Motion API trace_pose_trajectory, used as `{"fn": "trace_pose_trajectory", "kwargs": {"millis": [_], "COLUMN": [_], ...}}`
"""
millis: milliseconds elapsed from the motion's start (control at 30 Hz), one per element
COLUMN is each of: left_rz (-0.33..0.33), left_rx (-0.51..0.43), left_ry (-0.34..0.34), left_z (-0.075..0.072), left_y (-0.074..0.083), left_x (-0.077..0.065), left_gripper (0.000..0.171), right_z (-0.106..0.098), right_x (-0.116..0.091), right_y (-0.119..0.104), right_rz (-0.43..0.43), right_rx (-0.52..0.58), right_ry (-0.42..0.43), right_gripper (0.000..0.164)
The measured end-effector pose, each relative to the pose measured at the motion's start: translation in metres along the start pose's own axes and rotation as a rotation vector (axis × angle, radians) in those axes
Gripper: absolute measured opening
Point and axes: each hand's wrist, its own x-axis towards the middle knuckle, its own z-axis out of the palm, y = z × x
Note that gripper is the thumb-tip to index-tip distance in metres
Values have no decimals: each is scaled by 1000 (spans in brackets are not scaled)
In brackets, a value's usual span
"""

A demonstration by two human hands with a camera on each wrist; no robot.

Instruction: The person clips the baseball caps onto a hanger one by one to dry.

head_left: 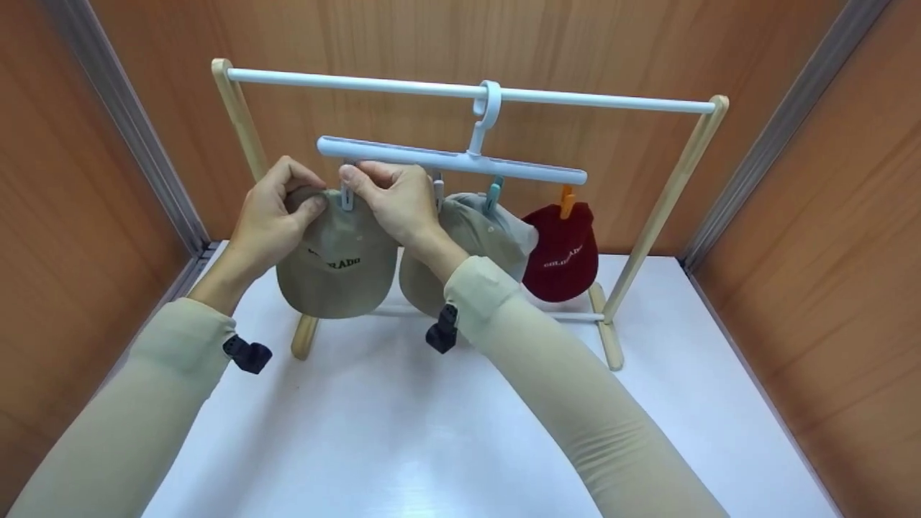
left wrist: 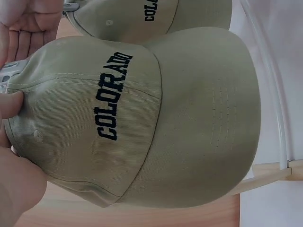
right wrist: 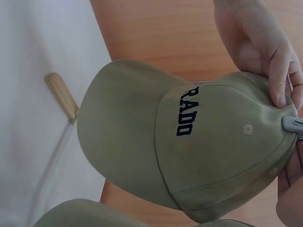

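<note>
An olive cap (head_left: 338, 259) lettered COLORADO hangs at the left of a pale blue clip hanger (head_left: 446, 159), its brim down. My left hand (head_left: 270, 212) pinches the cap's left rear edge between thumb and fingers. A grey clip (right wrist: 292, 124) sits on the cap's top edge. My right hand (head_left: 403, 198) holds the upper end of this clip, its thumb in front; its fingertips are partly hidden. Beside it hang a second olive cap (head_left: 471, 241), a pale grey cap (head_left: 518, 230) partly behind that one, and a dark red cap (head_left: 560, 255).
The hanger hooks over the white bar (head_left: 611, 101) of a rack with wooden legs (head_left: 665, 208). A teal clip (head_left: 493, 194) and an orange clip (head_left: 568, 203) hold caps at right. Wood-patterned panels (head_left: 820, 237) enclose the white tabletop (head_left: 360, 432).
</note>
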Motion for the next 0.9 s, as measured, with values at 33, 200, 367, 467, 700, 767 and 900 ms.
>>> {"fn": "trace_pose_trajectory", "kwargs": {"millis": [33, 200, 367, 467, 700, 767, 900], "left_rz": [-2, -2, -16, -28, -55, -60, -65], "left_rx": [-1, -8, 28, 46, 32, 26, 44], "left_ry": [0, -28, -56, -66, -75, -86, -91], "left_z": [0, -1, 2, 3, 4, 5, 6], "left_y": [-1, -6, -10, -11, -13, -14, -16], "left_x": [0, -2, -5, -6, -5, -6, -8], "left_gripper": [16, 17, 20, 23, 25, 25, 25], "right_z": [0, -2, -9, -19, -65, -82, -115], "right_x": [-1, -3, -10, -20, -48, -59, -82], "right_y": [1, 6, 8, 6, 2, 5, 13], "right_rz": [-16, -84, -130, -140, -160, -161, -162], "right_rx": [-4, -36, -144, -247, -392, -407, -410], "right_ry": [-14, -34, -83, -116, -164, -170, -162], "right_gripper": [36, 39, 42, 47, 43, 42, 38]}}
